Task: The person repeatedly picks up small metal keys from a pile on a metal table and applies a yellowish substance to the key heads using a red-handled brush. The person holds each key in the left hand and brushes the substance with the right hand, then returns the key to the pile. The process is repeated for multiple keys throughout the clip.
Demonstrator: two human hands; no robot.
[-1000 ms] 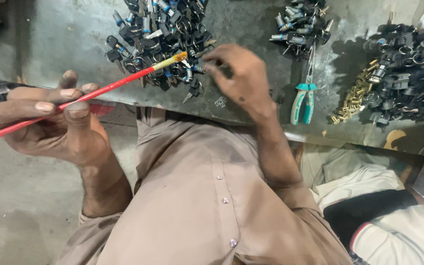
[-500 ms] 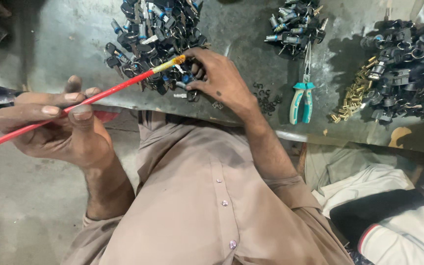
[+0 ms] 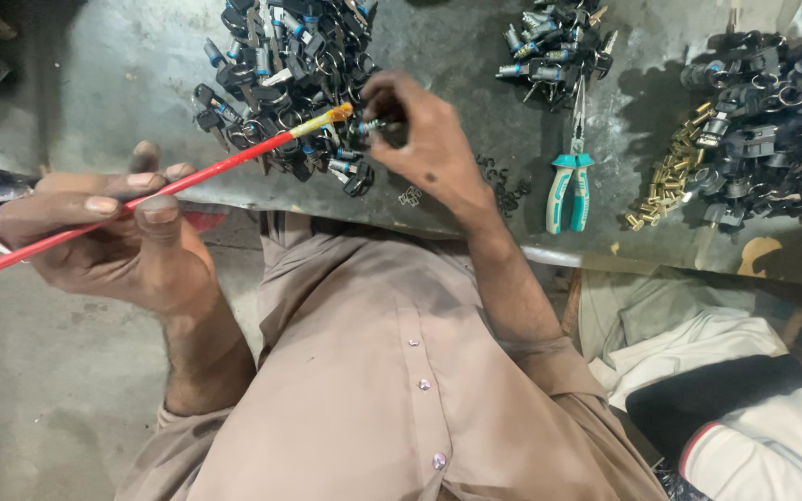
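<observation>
My left hand (image 3: 113, 246) grips a long thin red-handled brush (image 3: 187, 181), whose yellowish bristle tip (image 3: 329, 118) points up to the right. My right hand (image 3: 429, 148) is at the edge of a pile of black-headed keys and lock parts (image 3: 280, 65). Its fingers pinch a small metal lock part (image 3: 375, 123) right beside the brush tip. The fingers hide most of that part. Both hands hover over the front of a worn grey metal table (image 3: 113, 83).
A smaller heap of keys (image 3: 554, 42) lies further right, with teal-handled pliers (image 3: 570, 186) below it. Small brass pieces (image 3: 670, 181) and a big pile of black lock bodies (image 3: 772, 111) fill the right end. Another person's clothing (image 3: 744, 417) shows at bottom right.
My right hand has shifted within the key pile and now holds a small part up close to the brush tip. My left hand and the brush have barely moved.
</observation>
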